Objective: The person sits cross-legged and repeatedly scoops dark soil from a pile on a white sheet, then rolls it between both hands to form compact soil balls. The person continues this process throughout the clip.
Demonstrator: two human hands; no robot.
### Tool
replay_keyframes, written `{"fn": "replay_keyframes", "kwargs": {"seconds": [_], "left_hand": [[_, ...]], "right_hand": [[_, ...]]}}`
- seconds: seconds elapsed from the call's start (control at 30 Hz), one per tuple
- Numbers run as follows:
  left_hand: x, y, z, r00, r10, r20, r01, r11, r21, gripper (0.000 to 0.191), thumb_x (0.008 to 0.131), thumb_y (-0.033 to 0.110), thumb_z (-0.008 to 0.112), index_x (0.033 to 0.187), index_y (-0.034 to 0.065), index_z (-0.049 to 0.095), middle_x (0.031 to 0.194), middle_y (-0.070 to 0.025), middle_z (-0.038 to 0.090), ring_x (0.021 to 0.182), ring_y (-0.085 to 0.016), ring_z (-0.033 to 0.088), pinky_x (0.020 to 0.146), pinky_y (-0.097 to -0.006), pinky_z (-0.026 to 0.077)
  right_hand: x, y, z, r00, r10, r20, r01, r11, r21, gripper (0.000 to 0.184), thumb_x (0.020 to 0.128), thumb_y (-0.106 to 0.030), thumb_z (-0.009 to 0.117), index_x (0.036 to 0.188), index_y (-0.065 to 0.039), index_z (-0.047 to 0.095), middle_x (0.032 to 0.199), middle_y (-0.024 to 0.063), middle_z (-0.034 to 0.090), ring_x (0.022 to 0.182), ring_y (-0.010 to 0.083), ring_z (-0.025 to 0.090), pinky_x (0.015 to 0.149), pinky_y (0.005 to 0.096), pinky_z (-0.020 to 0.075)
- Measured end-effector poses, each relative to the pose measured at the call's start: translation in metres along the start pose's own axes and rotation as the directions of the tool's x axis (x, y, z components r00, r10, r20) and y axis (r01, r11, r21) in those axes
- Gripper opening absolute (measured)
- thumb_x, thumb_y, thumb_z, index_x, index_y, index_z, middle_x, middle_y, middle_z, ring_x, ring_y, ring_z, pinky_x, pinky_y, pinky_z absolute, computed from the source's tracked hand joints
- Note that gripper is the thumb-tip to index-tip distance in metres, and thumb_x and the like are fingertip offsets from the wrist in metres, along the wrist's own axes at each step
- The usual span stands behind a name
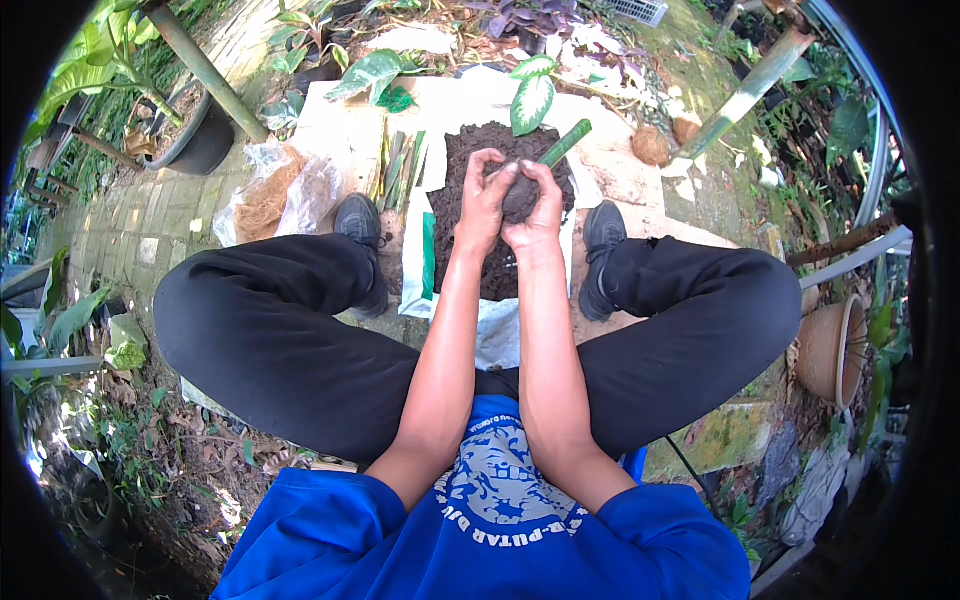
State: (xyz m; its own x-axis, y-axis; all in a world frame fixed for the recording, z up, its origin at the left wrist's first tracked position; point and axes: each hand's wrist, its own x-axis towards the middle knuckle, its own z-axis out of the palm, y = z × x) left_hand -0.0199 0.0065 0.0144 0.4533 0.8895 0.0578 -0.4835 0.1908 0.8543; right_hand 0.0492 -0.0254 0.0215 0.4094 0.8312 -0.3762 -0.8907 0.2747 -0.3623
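My left hand [485, 199] and my right hand [541, 201] cup a ball of dark soil [520, 199] from both sides. A thick green plant stem [566, 144] slants up and right out of the ball. Its lower end is hidden in the soil or behind my fingers. Beneath my hands, a heap of moist dark soil [466, 259] lies on a white and green plastic sack [417, 281] between my shoes. A variegated green leaf [532, 111] shows at the heap's far edge; what it grows from is hidden.
Left of the sack lie cut stem pieces [397, 171] and a clear plastic bag [304, 199] with brown fibre [268, 199]. A board [622, 161] lies underneath. Potted plants [529, 37] stand beyond, and coconut husk balls [650, 145] sit at right. Bamboo poles [739, 97] flank the spot.
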Motion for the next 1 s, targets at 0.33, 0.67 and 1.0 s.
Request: {"fn": "replay_keyframes", "kwargs": {"seconds": [0.33, 0.67, 1.0], "left_hand": [[0.006, 0.005, -0.008, 0.947, -0.297, -0.120, 0.236, 0.900, -0.366, 0.033, 0.094, 0.038, 0.041, 0.094, 0.0089, 0.056, 0.094, -0.0065, 0.061, 0.088, -0.017, 0.059, 0.079, -0.0322, 0.049], [0.005, -0.008, -0.003, 0.996, -0.047, -0.075, 0.044, 0.998, -0.044, 0.028, 0.094, 0.033, 0.049, 0.099, 0.0052, 0.055, 0.093, -0.0032, 0.057, 0.089, -0.011, 0.052, 0.083, -0.0268, 0.042], [0.001, 0.002, 0.000, 0.946, 0.300, 0.123, -0.322, 0.914, 0.245, 0.073, 0.065, 0.031, 0.079, 0.125, 0.0043, 0.047, 0.102, -0.0084, 0.056, 0.101, -0.018, 0.053, 0.092, -0.0307, 0.041]], "right_hand": [[-0.006, 0.006, 0.008, 0.971, 0.004, 0.241, 0.030, 0.990, -0.135, 0.046, 0.088, -0.033, 0.053, 0.116, 0.003, 0.053, 0.095, 0.0124, 0.063, 0.091, 0.0203, 0.061, 0.084, 0.0354, 0.0489], [-0.005, 0.007, 0.008, 0.992, -0.118, 0.049, 0.117, 0.993, 0.012, 0.012, 0.082, -0.020, 0.053, 0.083, -0.008, 0.055, 0.083, 0.0060, 0.060, 0.080, 0.0191, 0.060, 0.075, 0.0338, 0.0500], [0.000, 0.004, 0.005, 0.960, 0.021, 0.280, -0.081, 0.976, 0.204, 0.021, 0.087, -0.029, 0.055, 0.089, -0.008, 0.055, 0.087, 0.0064, 0.058, 0.084, 0.0192, 0.059, 0.077, 0.0349, 0.0505]]}}
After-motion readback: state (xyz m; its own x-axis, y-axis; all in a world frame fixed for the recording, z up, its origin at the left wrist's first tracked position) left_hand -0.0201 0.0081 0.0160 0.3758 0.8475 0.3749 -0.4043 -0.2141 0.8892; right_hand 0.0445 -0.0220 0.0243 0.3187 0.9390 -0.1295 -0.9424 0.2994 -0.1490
